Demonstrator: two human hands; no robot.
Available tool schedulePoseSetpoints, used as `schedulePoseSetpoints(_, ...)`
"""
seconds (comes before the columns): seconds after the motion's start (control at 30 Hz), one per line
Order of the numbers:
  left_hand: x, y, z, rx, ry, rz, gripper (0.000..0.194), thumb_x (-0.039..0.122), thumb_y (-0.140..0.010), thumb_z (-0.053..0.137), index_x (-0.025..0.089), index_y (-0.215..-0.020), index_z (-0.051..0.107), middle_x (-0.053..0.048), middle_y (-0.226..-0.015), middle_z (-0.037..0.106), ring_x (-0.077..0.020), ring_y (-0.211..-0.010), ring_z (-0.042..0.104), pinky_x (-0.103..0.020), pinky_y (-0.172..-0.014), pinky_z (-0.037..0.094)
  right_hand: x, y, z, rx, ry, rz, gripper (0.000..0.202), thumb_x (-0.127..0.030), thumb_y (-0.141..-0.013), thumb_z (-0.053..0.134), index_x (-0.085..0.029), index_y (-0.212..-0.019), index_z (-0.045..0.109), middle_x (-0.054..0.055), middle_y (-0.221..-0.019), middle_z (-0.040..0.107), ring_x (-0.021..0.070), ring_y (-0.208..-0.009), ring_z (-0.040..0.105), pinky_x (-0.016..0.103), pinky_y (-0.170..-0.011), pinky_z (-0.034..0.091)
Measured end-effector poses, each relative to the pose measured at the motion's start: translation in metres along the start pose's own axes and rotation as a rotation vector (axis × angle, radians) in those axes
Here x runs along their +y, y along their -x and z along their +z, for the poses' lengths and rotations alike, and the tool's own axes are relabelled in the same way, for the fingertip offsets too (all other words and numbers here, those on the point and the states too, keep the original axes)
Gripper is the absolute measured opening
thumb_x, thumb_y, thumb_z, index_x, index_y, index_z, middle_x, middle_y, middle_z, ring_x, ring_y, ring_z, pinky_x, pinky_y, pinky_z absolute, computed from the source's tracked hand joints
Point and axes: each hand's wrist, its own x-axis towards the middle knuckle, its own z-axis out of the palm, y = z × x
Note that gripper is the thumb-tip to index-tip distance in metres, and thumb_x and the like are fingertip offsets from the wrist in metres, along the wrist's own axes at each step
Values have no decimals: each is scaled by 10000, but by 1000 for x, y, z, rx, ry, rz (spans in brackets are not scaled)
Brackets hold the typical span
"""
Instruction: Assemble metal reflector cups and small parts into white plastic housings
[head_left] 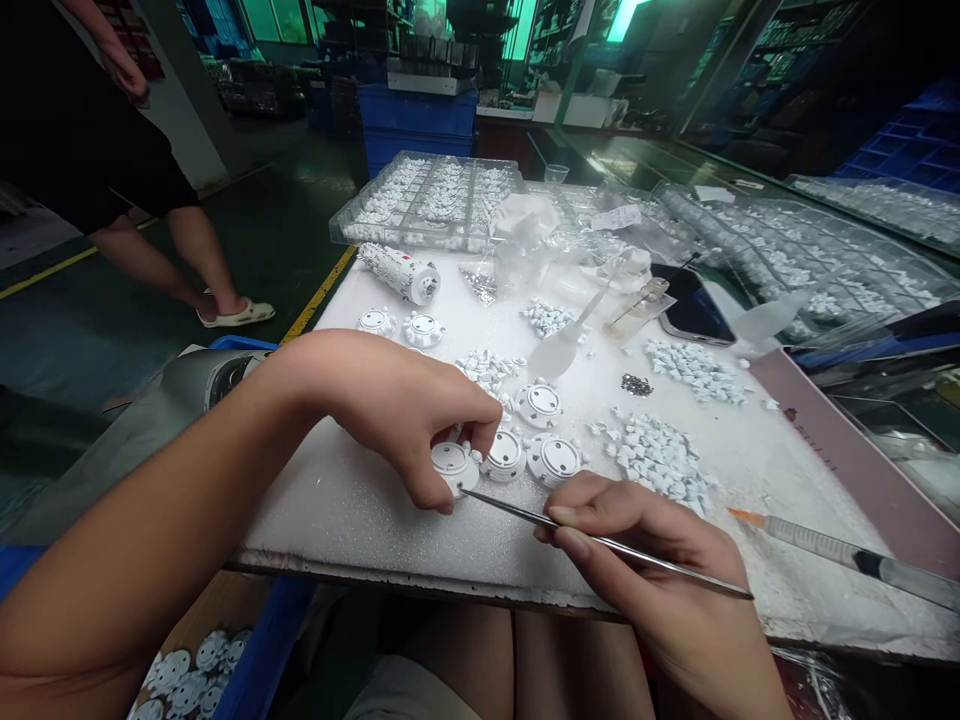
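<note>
My left hand (409, 405) has its thumb and fingers closed around the edge of a small white round plastic part (454, 462), held low over the foam surface. Small knobs stand along this part's rim. Pinched in my right hand (645, 550) is a thin pointed metal tool (517, 512), its tip touching the round part near the rim. Just beyond my fingers lie similar round parts, among them one beside the held part (504, 455), another (559, 458) to its right, and one farther back (540, 402).
Piles of small white pieces (660, 460) cover parts of the foam board (345, 520). A syringe (825, 548) lies at right, near a phone (694, 305). Compartment trays (427, 243) stand behind. A blue bin (259, 660) holds round parts. A person (180, 230) is at far left.
</note>
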Motion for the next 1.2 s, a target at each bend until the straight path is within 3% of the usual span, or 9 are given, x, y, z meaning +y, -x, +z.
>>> schedulePoseSetpoints(0.43, -1, 0, 0, -1, 1, -14, 438, 472, -746, 690, 252, -1107, 574, -43, -1057, 660, -185, -813, 581, -251, -605, 401, -2, 0, 0, 20, 18, 5, 97, -212, -801, 770, -251, -745, 700, -5, -805, 720, 121, -762, 691, 168, -679, 558)
schedulePoseSetpoints(0.87, 0, 0, 0, 0, 7, -9, 443, 465, -741, 692, 247, -1110, 580, -43, -1052, 662, -185, -807, 581, -258, -626, 411, -1, 1, 0, 47, 21, 20, 81, -239, -791, 779, -236, -739, 717, 35, -808, 725, 168, -764, 698, 226, -670, 584)
schedulePoseSetpoints(1.2, 0, 1, 0, -9, 8, -3, 426, 462, -750, 692, 250, -1099, 571, -43, -1053, 657, -181, -807, 577, -246, -592, 389, 2, 0, 0, 50, -5, 23, 75, -226, -807, 768, -265, -770, 716, -3, -838, 727, 128, -815, 696, 171, -716, 568)
